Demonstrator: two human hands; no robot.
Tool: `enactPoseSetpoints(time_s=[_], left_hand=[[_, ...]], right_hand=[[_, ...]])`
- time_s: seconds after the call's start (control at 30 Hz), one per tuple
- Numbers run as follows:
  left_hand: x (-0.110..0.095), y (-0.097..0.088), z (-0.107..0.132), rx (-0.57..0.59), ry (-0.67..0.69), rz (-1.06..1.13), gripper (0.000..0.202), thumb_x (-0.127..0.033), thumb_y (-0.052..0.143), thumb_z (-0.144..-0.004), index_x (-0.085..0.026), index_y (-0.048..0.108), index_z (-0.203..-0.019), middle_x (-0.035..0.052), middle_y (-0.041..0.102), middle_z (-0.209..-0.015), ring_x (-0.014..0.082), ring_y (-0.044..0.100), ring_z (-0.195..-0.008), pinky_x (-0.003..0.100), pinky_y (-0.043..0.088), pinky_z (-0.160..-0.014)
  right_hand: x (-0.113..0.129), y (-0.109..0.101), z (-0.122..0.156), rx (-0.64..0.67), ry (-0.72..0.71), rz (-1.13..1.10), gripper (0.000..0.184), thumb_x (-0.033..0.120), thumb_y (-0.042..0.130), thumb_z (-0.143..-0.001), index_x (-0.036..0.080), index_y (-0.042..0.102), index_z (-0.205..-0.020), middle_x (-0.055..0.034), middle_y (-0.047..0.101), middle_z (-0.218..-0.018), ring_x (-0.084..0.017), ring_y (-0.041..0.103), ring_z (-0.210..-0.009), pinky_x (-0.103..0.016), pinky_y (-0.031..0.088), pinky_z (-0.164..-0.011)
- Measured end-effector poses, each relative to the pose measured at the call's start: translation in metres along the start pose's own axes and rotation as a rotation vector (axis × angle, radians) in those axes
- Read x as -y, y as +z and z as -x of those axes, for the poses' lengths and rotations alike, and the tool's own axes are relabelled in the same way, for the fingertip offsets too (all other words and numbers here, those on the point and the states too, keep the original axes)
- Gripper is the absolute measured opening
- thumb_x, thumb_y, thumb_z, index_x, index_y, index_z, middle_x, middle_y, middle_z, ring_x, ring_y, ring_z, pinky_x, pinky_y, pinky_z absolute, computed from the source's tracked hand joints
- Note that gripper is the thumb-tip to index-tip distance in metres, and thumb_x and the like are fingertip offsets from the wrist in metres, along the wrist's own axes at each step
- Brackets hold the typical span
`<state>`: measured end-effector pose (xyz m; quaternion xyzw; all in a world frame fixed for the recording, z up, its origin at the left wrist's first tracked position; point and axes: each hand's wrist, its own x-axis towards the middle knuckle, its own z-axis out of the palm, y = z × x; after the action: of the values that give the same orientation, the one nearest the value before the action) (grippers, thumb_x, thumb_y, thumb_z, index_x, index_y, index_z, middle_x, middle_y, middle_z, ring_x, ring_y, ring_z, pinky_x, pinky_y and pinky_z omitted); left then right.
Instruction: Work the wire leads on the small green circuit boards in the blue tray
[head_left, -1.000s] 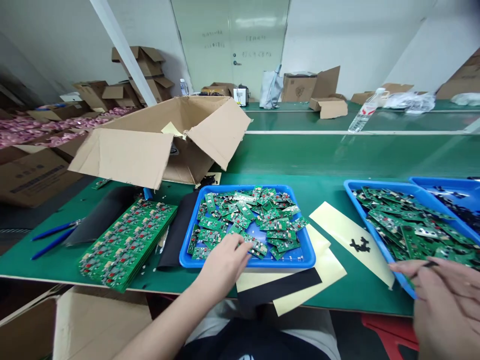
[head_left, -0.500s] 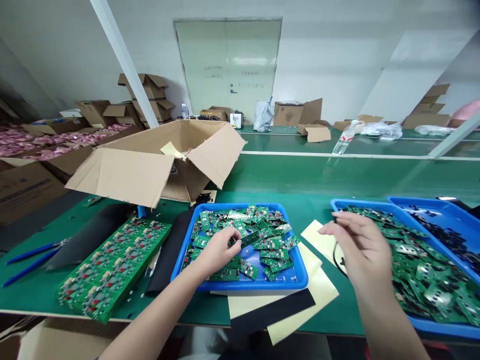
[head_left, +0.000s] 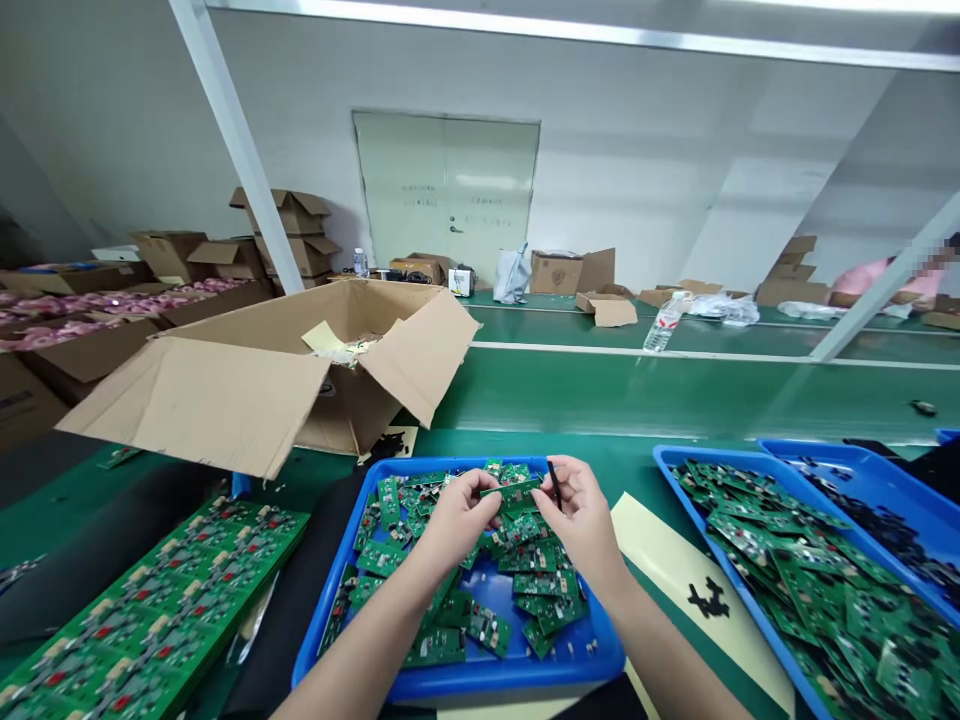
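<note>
Over the middle blue tray (head_left: 306, 640), my left hand (head_left: 459, 520) pinches the left end of a small green circuit board (head_left: 519, 495). My right hand (head_left: 583, 515) has its thumb and fingers closed on a thin black strip (head_left: 554, 482), which stands nearly upright. The tip of my right thumb is at the board's right end; whether it presses on it I cannot tell. Many loose circuit boards (head_left: 487, 628) lie below both hands in the tray.
Stacked panels of joined boards (head_left: 187, 600) lie at left. An open cardboard box (head_left: 217, 385) stands behind. On the right are a blue tray (head_left: 675, 500) heaped with boards, another holding black pieces (head_left: 885, 530), and yellow paper (head_left: 675, 550) with small black pieces (head_left: 709, 598).
My right hand has moved left from beside the tray to the circuit board, bringing the black strip. My left hand has raised the board slightly above the others. The view has tilted up.
</note>
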<state>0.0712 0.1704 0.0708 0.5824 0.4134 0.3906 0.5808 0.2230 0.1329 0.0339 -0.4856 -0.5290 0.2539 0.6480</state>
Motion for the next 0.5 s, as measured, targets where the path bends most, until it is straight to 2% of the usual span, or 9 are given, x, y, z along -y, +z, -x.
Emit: enactPoseSetpoints(time_s=[0.1,0.2,0.33,0.5], left_hand=[[0.002,0.0,0.006,-0.024,-0.056,0.105,0.014,-0.027,0.064,-0.066,-0.016,0.056,-0.071,-0.0054,0.052,-0.061,0.0084,0.051,-0.051,0.021,0.042,-0.053],[0.006,0.005,0.01,-0.068,-0.084,0.209,0.024,-0.032,0.067,-0.067,-0.016,0.058,-0.081,-0.0031,0.056,-0.073,0.0077,0.053,-0.058,0.02,0.045,-0.058],[0.011,0.013,0.012,-0.192,-0.065,0.425,0.039,-0.024,0.078,-0.057,-0.015,0.058,-0.09,-0.0009,0.06,-0.079,0.0098,0.057,-0.068,0.02,0.045,-0.06],[0.016,0.013,0.012,-0.249,-0.085,0.487,0.022,-0.026,0.074,-0.062,-0.014,0.059,-0.073,-0.0036,0.054,-0.064,0.0083,0.05,-0.058,0.019,0.039,-0.053]], right_hand=[[-0.004,0.004,0.009,-0.038,0.012,-0.025,0.029,0.033,0.061,-0.08,0.023,0.047,-0.103,0.0004,0.05,-0.077,-0.014,0.058,-0.072,-0.028,0.053,-0.069],[-0.004,0.006,0.016,-0.069,0.044,-0.054,0.03,0.033,0.063,-0.08,0.023,0.047,-0.103,0.0008,0.05,-0.077,-0.013,0.057,-0.071,-0.027,0.052,-0.068],[-0.001,0.007,0.021,-0.061,0.087,-0.057,0.03,0.034,0.065,-0.079,0.023,0.049,-0.101,0.0004,0.052,-0.078,-0.014,0.057,-0.072,-0.026,0.053,-0.066],[-0.004,0.004,0.029,-0.015,0.052,-0.018,0.028,0.033,0.066,-0.079,0.023,0.052,-0.101,-0.0004,0.054,-0.077,-0.014,0.06,-0.069,-0.024,0.055,-0.061]])
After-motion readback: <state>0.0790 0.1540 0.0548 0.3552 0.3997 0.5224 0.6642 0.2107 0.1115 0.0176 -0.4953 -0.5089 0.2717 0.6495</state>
